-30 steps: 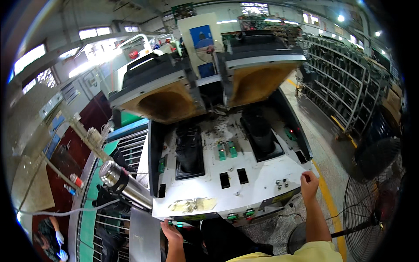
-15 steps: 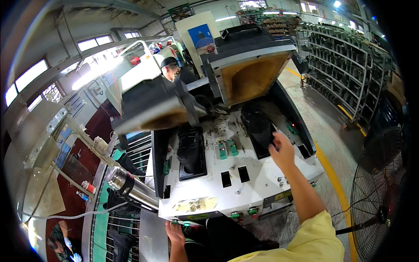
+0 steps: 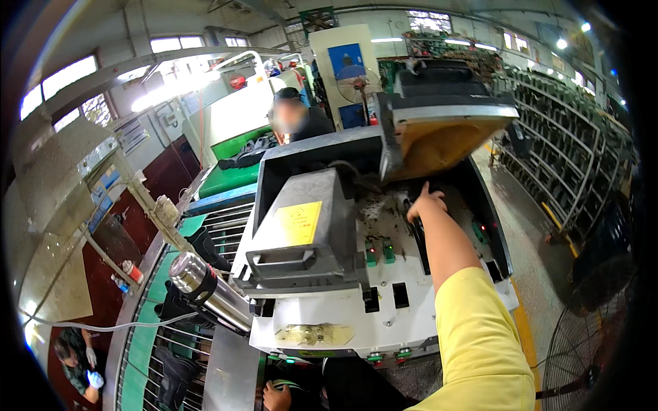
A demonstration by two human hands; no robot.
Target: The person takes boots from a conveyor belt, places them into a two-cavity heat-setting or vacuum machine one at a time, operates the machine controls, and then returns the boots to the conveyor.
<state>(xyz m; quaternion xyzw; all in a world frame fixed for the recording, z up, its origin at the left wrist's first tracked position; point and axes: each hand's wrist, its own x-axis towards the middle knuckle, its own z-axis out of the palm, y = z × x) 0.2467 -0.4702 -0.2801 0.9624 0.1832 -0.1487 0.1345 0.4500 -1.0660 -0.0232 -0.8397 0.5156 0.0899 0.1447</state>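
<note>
Well ahead of the body, the right hand [image 3: 428, 204] is hovering over the right-hand station of a white-topped machine [image 3: 404, 320], its fingers spreading loosely. A dark piece [image 3: 417, 236] is lying just under and to the left of that hand, partly hiding behind the forearm; whether the fingertips are touching it, I cannot tell. Just beyond the right hand, a raised lid [image 3: 445, 144] is hanging with its tan, hollowed underside showing. The left hand [image 3: 277, 396] is staying low, below the machine's front edge, with its fingers curling; I cannot tell whether it is gripping anything.

Straight ahead of the left hand, a grey lid [image 3: 281, 250] bearing a yellow label [image 3: 299, 222] is covering the left station. Two small green devices [image 3: 388, 251] are sitting nearer the body than the right hand, left of its forearm. Left of the left hand, a steel flask [image 3: 205, 288] is leaning beside a roller conveyor [image 3: 137, 356], where black boots [image 3: 175, 377] are lying. Far beyond both hands, a dark-capped person [image 3: 317, 123] is standing behind the machine. Right of the right hand, tall racks [image 3: 548, 151] are holding dark items.
</note>
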